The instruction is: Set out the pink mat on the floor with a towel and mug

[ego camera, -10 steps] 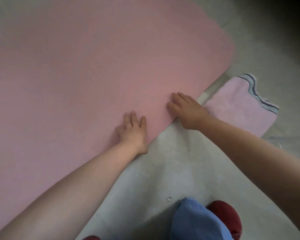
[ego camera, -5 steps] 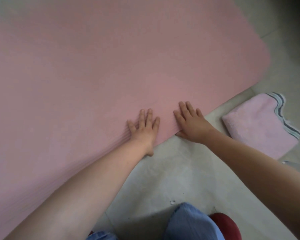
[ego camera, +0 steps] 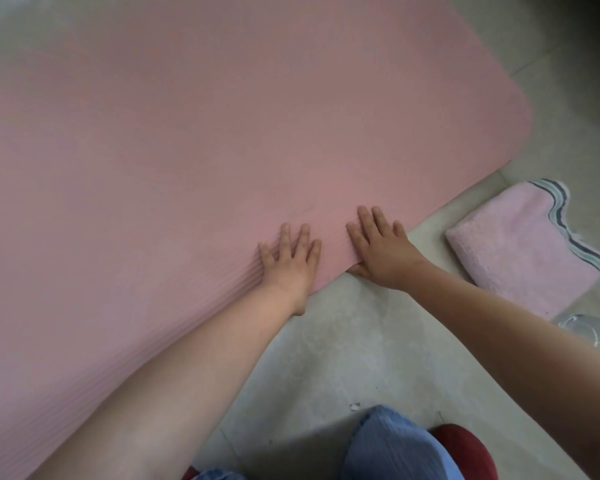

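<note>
The pink mat lies spread on the floor and fills most of the view, with its rounded corner at the right. My left hand rests flat on the mat just inside its near edge, fingers apart. My right hand lies flat beside it, fingers on the mat and thumb at the mat's edge on the floor. A folded pink towel with a grey striped border lies on the floor to the right, apart from the mat. A clear glass object, maybe the mug, peeks out behind my right forearm.
The pale tiled floor shows between the mat and my body. My knee in blue cloth and a red shoe are at the bottom edge. More bare floor lies beyond the mat's right corner.
A second ago my right hand was curled at the mat's edge; now both hands lie flat with fingers spread. The gap between the mat's edge and the towel has widened.
</note>
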`<state>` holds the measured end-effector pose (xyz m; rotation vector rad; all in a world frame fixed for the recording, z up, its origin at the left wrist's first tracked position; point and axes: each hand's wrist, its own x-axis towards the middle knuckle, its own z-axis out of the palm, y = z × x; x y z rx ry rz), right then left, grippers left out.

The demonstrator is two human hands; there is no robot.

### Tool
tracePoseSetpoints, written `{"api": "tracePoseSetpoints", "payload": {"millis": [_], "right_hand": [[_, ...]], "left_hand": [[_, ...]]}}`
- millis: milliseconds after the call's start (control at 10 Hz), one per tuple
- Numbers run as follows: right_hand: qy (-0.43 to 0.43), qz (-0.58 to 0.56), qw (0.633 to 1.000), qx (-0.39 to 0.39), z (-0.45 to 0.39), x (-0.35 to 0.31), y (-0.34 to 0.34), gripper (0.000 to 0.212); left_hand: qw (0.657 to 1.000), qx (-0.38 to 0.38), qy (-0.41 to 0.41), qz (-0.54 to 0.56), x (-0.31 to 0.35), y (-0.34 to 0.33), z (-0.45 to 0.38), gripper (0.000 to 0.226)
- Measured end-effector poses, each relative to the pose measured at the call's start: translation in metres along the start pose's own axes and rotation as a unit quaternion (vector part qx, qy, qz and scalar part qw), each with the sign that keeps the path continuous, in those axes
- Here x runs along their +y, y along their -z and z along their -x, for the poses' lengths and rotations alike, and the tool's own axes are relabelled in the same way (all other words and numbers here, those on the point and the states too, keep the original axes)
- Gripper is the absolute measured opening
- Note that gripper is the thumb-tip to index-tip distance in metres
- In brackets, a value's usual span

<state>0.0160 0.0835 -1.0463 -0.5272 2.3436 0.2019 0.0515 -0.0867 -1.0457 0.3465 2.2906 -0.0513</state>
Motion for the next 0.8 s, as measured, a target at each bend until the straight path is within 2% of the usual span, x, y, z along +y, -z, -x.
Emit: {"api": "tracePoseSetpoints", "payload": {"millis": [300, 400, 500, 600, 700, 800], "right_hand": [[0.004, 0.001, 1.0, 0.004, 0.004, -0.002, -0.003, 0.077], [0.001, 0.002, 1.0, -0.001, 0.006, -0.004, -0.001, 0.078], [-0.001, -0.011, 1.0, -0.014, 0.009, -0.005, 0.005, 0.08], [-0.019, -0.051, 0.998, -0.013, 0.008, -0.007, 0.016, 0.074], [-0.041, -0.124, 0.991, 0.043, 0.002, -0.013, 0.028, 0.048], [-0.079, -0.207, 0.968, 0.115, 0.001, -0.017, 0.039, 0.034]], "left_hand": [[0.999, -0.008, -0.031, 0.005, -0.007, -0.002, 0.003, 0.116], [0.997, -0.013, -0.053, 0.056, -0.018, -0.002, 0.003, 0.109], [0.992, 0.014, -0.074, 0.106, -0.039, 0.001, 0.003, 0.091], [0.986, 0.101, -0.047, 0.125, -0.057, 0.001, 0.0, 0.072], [0.977, 0.169, 0.045, 0.124, -0.065, -0.002, -0.007, 0.071], [0.978, 0.125, 0.088, 0.141, -0.066, -0.003, -0.01, 0.076]]}}
